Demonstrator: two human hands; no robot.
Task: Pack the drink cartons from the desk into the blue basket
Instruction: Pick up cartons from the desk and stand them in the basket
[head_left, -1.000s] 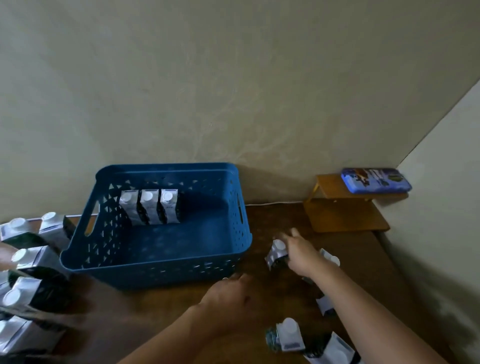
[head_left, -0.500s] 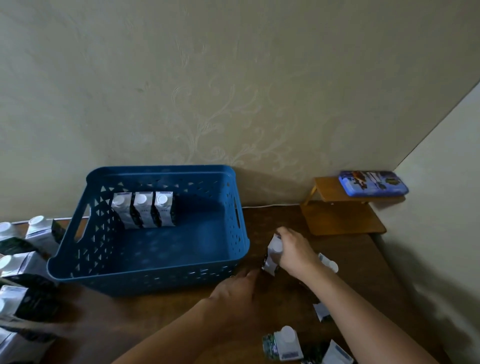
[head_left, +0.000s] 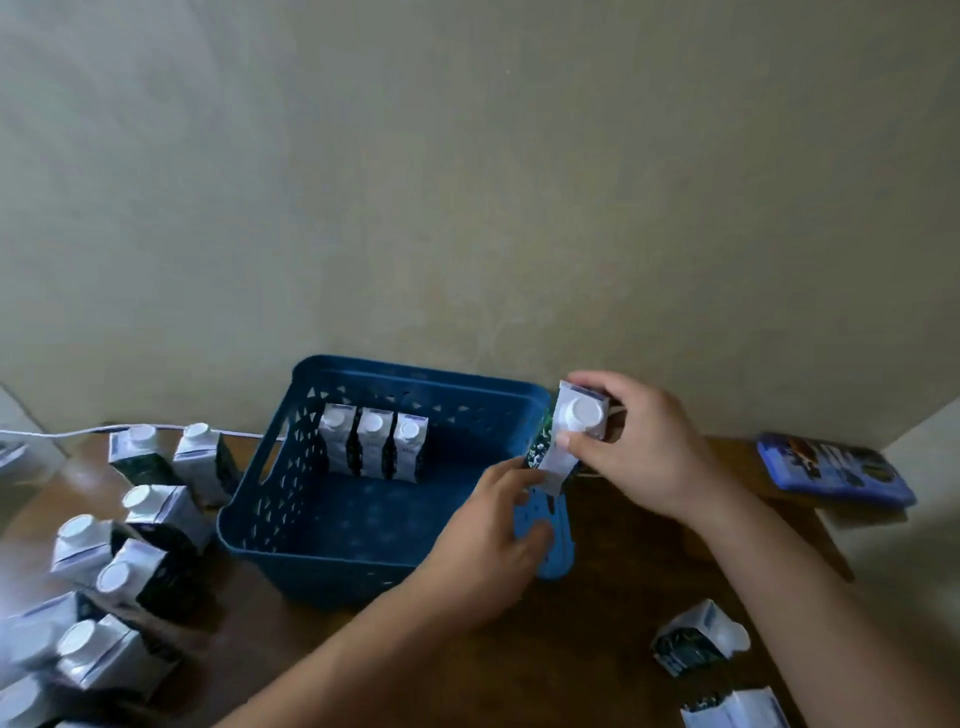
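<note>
The blue basket (head_left: 291, 499) stands on the brown desk against the wall. Three white-capped drink cartons (head_left: 371, 449) stand upright in a row at its back wall. My right hand (head_left: 639, 447) grips another drink carton (head_left: 571, 431), lifted and tilted above the basket's right rim. My left hand (head_left: 498, 525) grips the basket's right rim near its front corner. Several cartons (head_left: 140, 525) stand crowded on the desk left of the basket. Two more cartons (head_left: 698, 642) lie on the desk at the lower right.
A blue pencil case (head_left: 836, 470) lies on a small wooden stand at the far right by the side wall. A white cable (head_left: 78, 431) runs along the wall behind the left cartons. Bare desk (head_left: 613, 597) shows between basket and lower-right cartons.
My right hand has lifted the carton from the desk up to the basket's right rim. My left hand moved from the desk onto that rim. The camera has swung right.
</note>
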